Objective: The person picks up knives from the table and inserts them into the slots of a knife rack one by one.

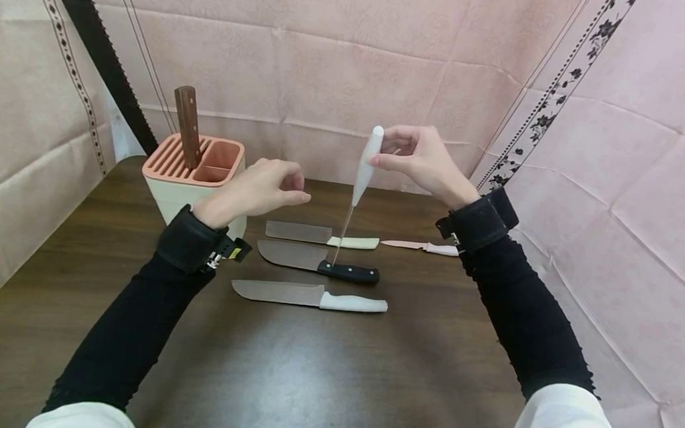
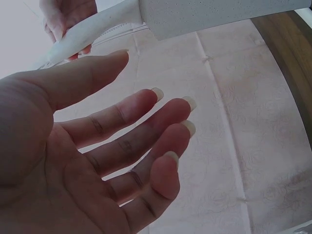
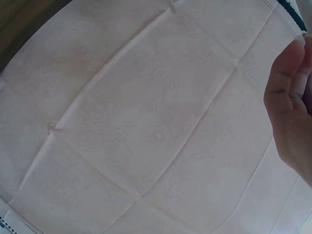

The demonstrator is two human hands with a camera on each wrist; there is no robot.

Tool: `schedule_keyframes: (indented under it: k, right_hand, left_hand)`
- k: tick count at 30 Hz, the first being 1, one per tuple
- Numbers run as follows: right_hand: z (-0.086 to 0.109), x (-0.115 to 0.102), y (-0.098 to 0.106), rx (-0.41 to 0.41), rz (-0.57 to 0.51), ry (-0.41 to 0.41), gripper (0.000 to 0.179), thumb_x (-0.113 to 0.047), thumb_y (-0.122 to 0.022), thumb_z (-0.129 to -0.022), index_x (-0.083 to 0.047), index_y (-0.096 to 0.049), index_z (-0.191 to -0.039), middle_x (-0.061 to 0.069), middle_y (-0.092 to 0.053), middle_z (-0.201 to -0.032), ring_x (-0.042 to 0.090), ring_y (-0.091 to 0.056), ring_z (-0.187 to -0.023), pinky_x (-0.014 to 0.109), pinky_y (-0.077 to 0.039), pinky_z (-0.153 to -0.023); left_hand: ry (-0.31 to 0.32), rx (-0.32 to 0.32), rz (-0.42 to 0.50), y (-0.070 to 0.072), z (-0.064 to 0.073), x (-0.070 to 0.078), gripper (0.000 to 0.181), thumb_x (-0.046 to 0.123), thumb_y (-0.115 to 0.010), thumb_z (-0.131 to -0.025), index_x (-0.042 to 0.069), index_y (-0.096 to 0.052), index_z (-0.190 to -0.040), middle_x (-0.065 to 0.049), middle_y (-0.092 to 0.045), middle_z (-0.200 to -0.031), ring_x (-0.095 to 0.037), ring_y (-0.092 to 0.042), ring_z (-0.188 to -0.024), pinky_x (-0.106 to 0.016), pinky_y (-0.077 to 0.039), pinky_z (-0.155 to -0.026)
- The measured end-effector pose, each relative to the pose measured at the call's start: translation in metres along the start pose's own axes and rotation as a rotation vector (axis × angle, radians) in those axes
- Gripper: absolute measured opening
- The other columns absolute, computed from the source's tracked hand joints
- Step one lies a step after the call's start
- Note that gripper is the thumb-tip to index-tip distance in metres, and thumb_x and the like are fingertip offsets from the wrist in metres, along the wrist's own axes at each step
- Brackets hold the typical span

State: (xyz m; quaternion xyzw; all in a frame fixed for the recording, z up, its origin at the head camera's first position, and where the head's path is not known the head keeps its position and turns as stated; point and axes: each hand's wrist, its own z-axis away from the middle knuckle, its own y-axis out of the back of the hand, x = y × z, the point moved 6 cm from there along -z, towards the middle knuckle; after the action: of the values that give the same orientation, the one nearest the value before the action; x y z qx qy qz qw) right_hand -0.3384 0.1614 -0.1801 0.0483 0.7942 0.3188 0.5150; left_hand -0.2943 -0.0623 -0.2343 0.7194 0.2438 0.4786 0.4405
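My right hand (image 1: pixel 415 156) pinches the white handle of a knife (image 1: pixel 366 166) between thumb and fingers, above the table. Its blade points down and appears edge-on in the head view; broad metal shows in the left wrist view (image 2: pixel 214 17). To the left, my left hand (image 1: pixel 255 189) hovers with relaxed fingers, holding nothing, in front of the knife holder (image 1: pixel 171 195). That holder has a pink slotted top and pale body; a brown-handled knife (image 1: pixel 188 123) stands in it. In the right wrist view, the right hand (image 3: pixel 292 102) shows only partly.
On the brown table (image 1: pixel 284 369) lie a green-handled cleaver (image 1: pixel 355 243), a black-handled knife (image 1: pixel 350 273), a white-handled knife (image 1: pixel 354 304) and a small pink-bladed knife (image 1: pixel 403 244). Pale patterned cloth (image 1: pixel 328 80) hangs behind and along both sides.
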Motion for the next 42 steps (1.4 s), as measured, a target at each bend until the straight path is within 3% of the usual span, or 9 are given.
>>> schedule_keyframes:
  k: [28, 42]
  right_hand:
    - [-0.008, -0.013, -0.018, -0.062, -0.040, 0.035, 0.030, -0.012, -0.077, -0.082, -0.005, -0.068, -0.109, 0.000, -0.073, -0.091, 0.014, -0.069, -0.085, 0.026, -0.053, -0.082]
    - [-0.010, -0.020, -0.029, -0.077, -0.011, 0.046, 0.030, -0.011, -0.077, -0.082, -0.005, -0.069, -0.110, 0.001, -0.073, -0.093, 0.015, -0.068, -0.086, 0.027, -0.053, -0.082]
  left_hand:
    - [-0.085, 0.011, 0.071, -0.002, -0.003, 0.014, 0.022, 0.028, -0.066, -0.091, 0.008, -0.061, -0.099, -0.008, -0.065, -0.097, -0.021, -0.059, -0.089, -0.038, -0.047, -0.081]
    - [-0.134, 0.037, 0.122, -0.003, -0.003, 0.020, 0.025, 0.027, -0.068, -0.090, 0.006, -0.060, -0.101, -0.008, -0.066, -0.096, -0.020, -0.060, -0.087, -0.036, -0.048, -0.079]
